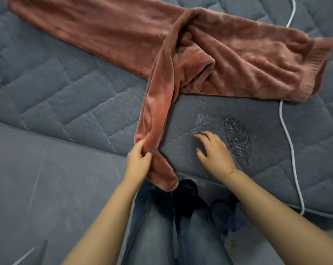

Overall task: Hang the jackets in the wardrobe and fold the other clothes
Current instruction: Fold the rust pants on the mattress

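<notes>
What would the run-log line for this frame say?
left hand: grips leg end of pink fleece trousers | right hand: open above grey quilted bed cover | fold: not yet done

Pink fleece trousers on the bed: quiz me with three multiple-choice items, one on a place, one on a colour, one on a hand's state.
1. Where does the white cable lie?
A. right of the trousers
B. across the left hand
C. under the knees

2. What colour is the quilted bed cover?
A. grey-blue
B. yellow
C. white

3. What is the left hand doing?
A. lying flat on the cover
B. pinching one trouser leg
C. holding the cable

Key: 1 A, the white cable runs down the right side past the pink fleece trousers. 2 A, the quilted bed cover is grey-blue. 3 B, the left hand pinches the leg's lower end; the right hand hovers open.
</notes>
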Tool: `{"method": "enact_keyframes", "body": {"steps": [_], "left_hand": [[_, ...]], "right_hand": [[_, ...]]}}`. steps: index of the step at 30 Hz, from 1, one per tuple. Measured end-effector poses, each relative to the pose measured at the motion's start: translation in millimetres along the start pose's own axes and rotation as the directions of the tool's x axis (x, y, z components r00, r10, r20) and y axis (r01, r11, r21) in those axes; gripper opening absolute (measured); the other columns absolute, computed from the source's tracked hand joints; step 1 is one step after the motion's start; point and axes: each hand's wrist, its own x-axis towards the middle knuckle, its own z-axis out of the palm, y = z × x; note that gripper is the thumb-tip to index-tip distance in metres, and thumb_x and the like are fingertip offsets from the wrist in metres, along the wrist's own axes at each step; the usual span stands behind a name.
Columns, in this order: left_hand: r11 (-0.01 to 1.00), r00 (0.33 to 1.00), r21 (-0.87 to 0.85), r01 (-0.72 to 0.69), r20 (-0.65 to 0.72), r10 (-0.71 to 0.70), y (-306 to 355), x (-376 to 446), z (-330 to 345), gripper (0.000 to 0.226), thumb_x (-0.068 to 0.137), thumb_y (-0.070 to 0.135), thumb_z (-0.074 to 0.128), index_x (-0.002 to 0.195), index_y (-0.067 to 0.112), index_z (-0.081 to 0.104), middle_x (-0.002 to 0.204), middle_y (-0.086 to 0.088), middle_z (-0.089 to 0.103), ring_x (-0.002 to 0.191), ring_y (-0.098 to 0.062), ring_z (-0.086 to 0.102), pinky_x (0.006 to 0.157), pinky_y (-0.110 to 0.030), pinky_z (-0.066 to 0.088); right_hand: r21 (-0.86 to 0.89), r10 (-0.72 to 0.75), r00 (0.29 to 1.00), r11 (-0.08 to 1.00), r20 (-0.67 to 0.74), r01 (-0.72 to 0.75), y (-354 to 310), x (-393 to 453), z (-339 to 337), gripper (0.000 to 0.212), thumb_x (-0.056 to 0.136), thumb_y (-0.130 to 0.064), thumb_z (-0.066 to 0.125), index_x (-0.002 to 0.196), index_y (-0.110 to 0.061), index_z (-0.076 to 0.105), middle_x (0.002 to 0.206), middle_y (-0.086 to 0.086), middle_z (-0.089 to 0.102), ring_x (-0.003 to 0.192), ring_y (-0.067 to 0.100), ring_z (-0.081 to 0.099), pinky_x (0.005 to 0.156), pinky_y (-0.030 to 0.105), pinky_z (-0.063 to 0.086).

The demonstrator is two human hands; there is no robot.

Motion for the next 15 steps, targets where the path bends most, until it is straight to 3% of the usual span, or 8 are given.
{"method": "enact_keyframes", "body": {"steps": [3, 6, 9, 12, 15], "left_hand": [[0.917, 0.981, -0.371, 0.147, 0.170, -0.089, 29, 13, -53, 0.034, 0.090, -0.006, 0.052, 0.099, 0.020, 0.071, 0.092, 0.006, 0.075, 0.088, -0.010, 0.066, 0.073, -0.017, 0.054], [0.853, 0.979, -0.495, 0.165, 0.190, -0.079, 64, 44, -106, 0.027, 0.088, 0.004, 0.054, 0.099, 0.018, 0.074, 0.100, -0.004, 0.075, 0.090, -0.014, 0.070, 0.083, -0.028, 0.056], [0.911, 0.986, -0.386, 0.144, 0.131, -0.101, 95, 89, -156, 0.018, 0.082, 0.015, 0.057, 0.090, 0.014, 0.074, 0.090, -0.008, 0.072, 0.087, -0.018, 0.065, 0.084, -0.033, 0.050], [0.957, 0.972, -0.212, 0.196, 0.174, -0.161, 111, 143, -207, 0.027, 0.070, 0.028, 0.061, 0.088, 0.013, 0.074, 0.090, -0.013, 0.069, 0.085, -0.023, 0.061, 0.084, -0.035, 0.047], [0.992, 0.978, 0.011, 0.122, 0.172, -0.122, 107, 209, -251, 0.014, 0.078, 0.025, 0.066, 0.090, 0.022, 0.072, 0.096, -0.002, 0.070, 0.090, -0.016, 0.061, 0.082, -0.030, 0.045]], "right_hand": [[0.030, -0.088, 0.996, 0.996, -0.015, 0.089, -23, 14, -11, 0.047, 0.091, -0.011, 0.058, 0.138, -0.011, 0.051, 0.143, 0.005, 0.046, 0.133, 0.023, 0.040, 0.109, 0.038, 0.035], [0.026, -0.186, 0.982, 0.982, -0.022, 0.187, -55, 37, -24, 0.049, 0.090, -0.010, 0.059, 0.138, -0.011, 0.051, 0.143, 0.004, 0.046, 0.134, 0.022, 0.041, 0.109, 0.038, 0.036], [0.001, -0.241, 0.970, 0.970, -0.041, 0.241, -91, 69, -38, 0.048, 0.091, -0.010, 0.059, 0.139, -0.011, 0.051, 0.142, 0.005, 0.047, 0.134, 0.022, 0.040, 0.109, 0.038, 0.036], [-0.015, -0.275, 0.959, 0.962, -0.074, 0.274, -129, 107, -46, 0.046, 0.090, -0.008, 0.059, 0.135, -0.009, 0.054, 0.137, 0.007, 0.051, 0.129, 0.024, 0.045, 0.106, 0.040, 0.039], [-0.033, -0.275, 0.956, 0.961, -0.104, 0.273, -168, 143, -46, 0.042, 0.089, -0.006, 0.060, 0.131, -0.007, 0.057, 0.131, 0.008, 0.054, 0.124, 0.026, 0.049, 0.103, 0.041, 0.041]]}}
